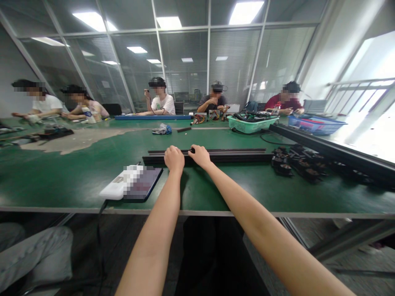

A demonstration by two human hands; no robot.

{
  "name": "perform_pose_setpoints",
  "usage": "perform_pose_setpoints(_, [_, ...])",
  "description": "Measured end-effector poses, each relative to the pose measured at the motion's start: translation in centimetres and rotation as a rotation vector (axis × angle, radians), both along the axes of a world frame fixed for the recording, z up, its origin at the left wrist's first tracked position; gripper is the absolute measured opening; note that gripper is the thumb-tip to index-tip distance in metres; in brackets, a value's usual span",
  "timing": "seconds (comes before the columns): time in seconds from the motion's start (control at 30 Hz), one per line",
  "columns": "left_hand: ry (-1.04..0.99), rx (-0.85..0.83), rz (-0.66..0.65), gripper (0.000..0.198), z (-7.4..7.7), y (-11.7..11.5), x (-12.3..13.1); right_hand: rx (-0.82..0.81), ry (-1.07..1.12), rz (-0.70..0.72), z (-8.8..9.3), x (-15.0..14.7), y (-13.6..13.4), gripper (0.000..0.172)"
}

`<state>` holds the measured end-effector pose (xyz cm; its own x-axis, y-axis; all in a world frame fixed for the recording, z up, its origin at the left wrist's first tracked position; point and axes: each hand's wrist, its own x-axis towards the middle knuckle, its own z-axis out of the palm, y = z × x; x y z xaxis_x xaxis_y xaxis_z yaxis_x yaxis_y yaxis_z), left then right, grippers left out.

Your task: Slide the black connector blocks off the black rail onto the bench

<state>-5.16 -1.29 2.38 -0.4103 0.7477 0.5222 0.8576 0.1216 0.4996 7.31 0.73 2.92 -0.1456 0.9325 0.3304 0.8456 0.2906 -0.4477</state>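
Room: glass partition wall with blinds along far side, ceiling lights on. Long workbench with green mat top, worn pale patch toward far left. Four seated co-workers along far edge, a fifth seated person's grey trouser leg below the bench at near left.

Main item: black aluminium extrusion, long, straight, dark, lying flat across the middle of the bench, its length running left to right. Top shows parallel grooves; looks like two lengths side by side, not certain. A second long black rail runs along the right edge of the bench.

Right of the extrusion: heap of black connectors. Left and near: white device on a dark tablet, pixelated, with a black cable dropping off the bench edge. Farther off: green plastic basket of cables, blue basket, blue tray, crumpled cloth.

Hands: both bare, on top of the extrusion, just beside each other. Left hand: fingers pressed together, curled over the rail. Right hand: fingers likewise bunched, small dark bit showing at the tips. Pinch or grip: cannot tell, fingertips hidden.
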Motion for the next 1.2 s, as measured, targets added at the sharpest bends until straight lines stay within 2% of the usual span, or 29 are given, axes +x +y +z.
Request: perform_pose_setpoints(1.2, [0.093, -0.028, 0.004, 0.043, -0.4, 0.3, 0.0, 0.046, 0.016, 0.016, -0.8, 3.3, 1.1, 0.025])
